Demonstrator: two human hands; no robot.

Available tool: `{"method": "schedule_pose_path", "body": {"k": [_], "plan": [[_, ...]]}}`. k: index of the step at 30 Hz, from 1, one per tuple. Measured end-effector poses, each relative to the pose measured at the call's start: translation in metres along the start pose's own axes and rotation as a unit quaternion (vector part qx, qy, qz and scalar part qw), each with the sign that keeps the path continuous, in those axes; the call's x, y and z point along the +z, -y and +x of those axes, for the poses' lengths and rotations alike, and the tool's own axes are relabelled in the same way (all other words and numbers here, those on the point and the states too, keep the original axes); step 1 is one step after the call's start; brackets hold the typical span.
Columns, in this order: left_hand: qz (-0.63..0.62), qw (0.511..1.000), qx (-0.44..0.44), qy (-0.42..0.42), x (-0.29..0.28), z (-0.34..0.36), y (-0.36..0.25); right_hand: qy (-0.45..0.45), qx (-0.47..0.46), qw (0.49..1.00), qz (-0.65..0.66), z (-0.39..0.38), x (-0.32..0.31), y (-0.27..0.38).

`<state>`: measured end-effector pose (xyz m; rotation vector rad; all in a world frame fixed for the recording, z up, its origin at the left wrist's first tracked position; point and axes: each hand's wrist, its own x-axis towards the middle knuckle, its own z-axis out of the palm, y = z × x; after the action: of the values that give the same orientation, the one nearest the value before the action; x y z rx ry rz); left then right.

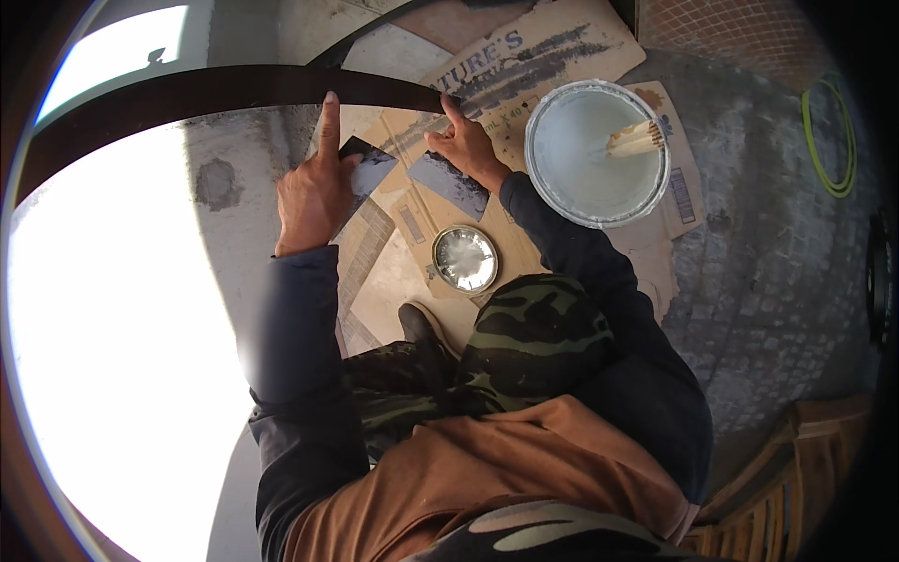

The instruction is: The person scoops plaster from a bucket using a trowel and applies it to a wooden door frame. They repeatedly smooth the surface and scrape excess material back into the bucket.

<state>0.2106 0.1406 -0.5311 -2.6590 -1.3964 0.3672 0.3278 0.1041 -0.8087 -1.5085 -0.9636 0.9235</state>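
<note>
My left hand (311, 199) stretches its index finger up to a long dark brown strip (253, 87), which looks curved in this view. Its other fingers are bent around a thin dark plate with whitish smears (372, 167). To the right, my right hand (468, 150) also points an index finger at the strip's edge, near its right end. A second dark, smeared plate (451, 185) shows just below that hand, apparently gripped by its curled fingers. Whether the fingertips touch the strip or hover by it, I cannot tell. A shiny round tin (465, 259) stands below the hands.
Right of my right forearm stands a large bucket (532, 178) of whitish material, with a pale wooden piece (637, 139) in it. Flattened cardboard (524, 47) covers the floor. A yellow-green coil (807, 131) lies far right; slatted wooden furniture (796, 459) stands at lower right.
</note>
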Motion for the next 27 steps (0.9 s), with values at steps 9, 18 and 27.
{"method": "schedule_pose_path", "body": {"k": [9,18,27], "plan": [[0.015,1.000,-0.004,-0.002,-0.003,0.000,-0.003,0.052,0.019,0.996,-0.068,-0.013,-0.009,0.008],[0.059,0.997,-0.037,0.025,-0.004,0.000,-0.009,0.087,-0.047,0.995,-0.008,-0.048,-0.018,0.047],[0.089,0.995,0.011,-0.032,0.006,-0.006,-0.008,-0.057,-0.111,0.992,-0.018,-0.089,-0.198,0.213]]}}
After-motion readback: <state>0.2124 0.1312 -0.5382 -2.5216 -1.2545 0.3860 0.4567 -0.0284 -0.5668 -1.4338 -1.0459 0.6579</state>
